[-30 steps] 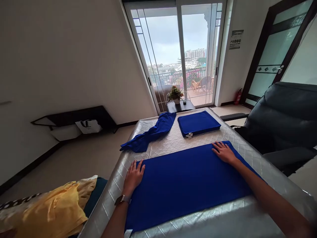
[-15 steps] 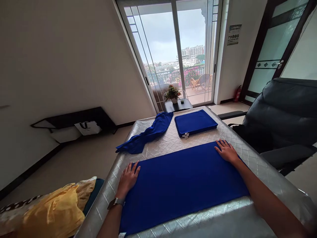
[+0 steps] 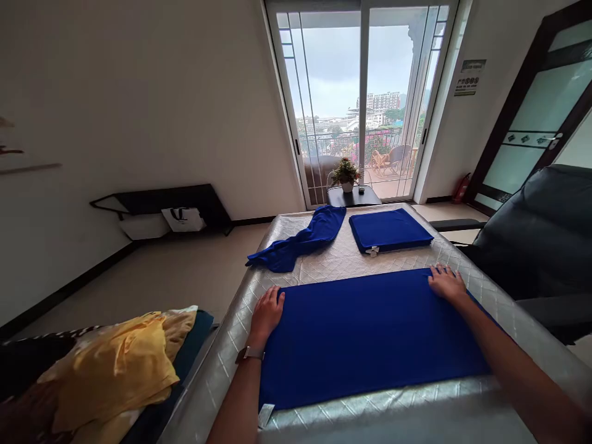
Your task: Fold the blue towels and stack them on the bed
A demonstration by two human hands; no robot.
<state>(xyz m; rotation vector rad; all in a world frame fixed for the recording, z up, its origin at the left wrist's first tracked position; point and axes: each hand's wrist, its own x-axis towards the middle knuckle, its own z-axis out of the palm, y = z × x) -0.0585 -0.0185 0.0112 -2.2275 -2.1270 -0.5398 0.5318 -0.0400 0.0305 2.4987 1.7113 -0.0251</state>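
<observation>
A blue cloth (image 3: 370, 336), folded into a long flat rectangle, lies across the silvery quilted mattress (image 3: 238, 314). At its far left corner rests my left hand (image 3: 268, 314), palm down with the fingers extended; a watch is on that wrist. My right hand (image 3: 448, 283) lies on the far right corner, fingers spread. A white label (image 3: 266, 415) sticks out at the near left corner. Beyond the cloth is a neatly folded blue cloth stack (image 3: 391, 229) with a white tag. To its left a crumpled blue cloth (image 3: 305, 240) is stretched out on the mattress.
Yellow and other clothes (image 3: 120, 364) are piled at the lower left. On the right stands a black armchair (image 3: 546, 228) close to the mattress. A small table (image 3: 340, 197) holds a potted plant (image 3: 346, 174) before the glass doors. A dark low rack (image 3: 176, 200) stands by the left wall.
The whole view has shifted, so the mattress and cloths appear further right. Both hands stay at the cloth's far corners; the left hand's fingers are closer together.
</observation>
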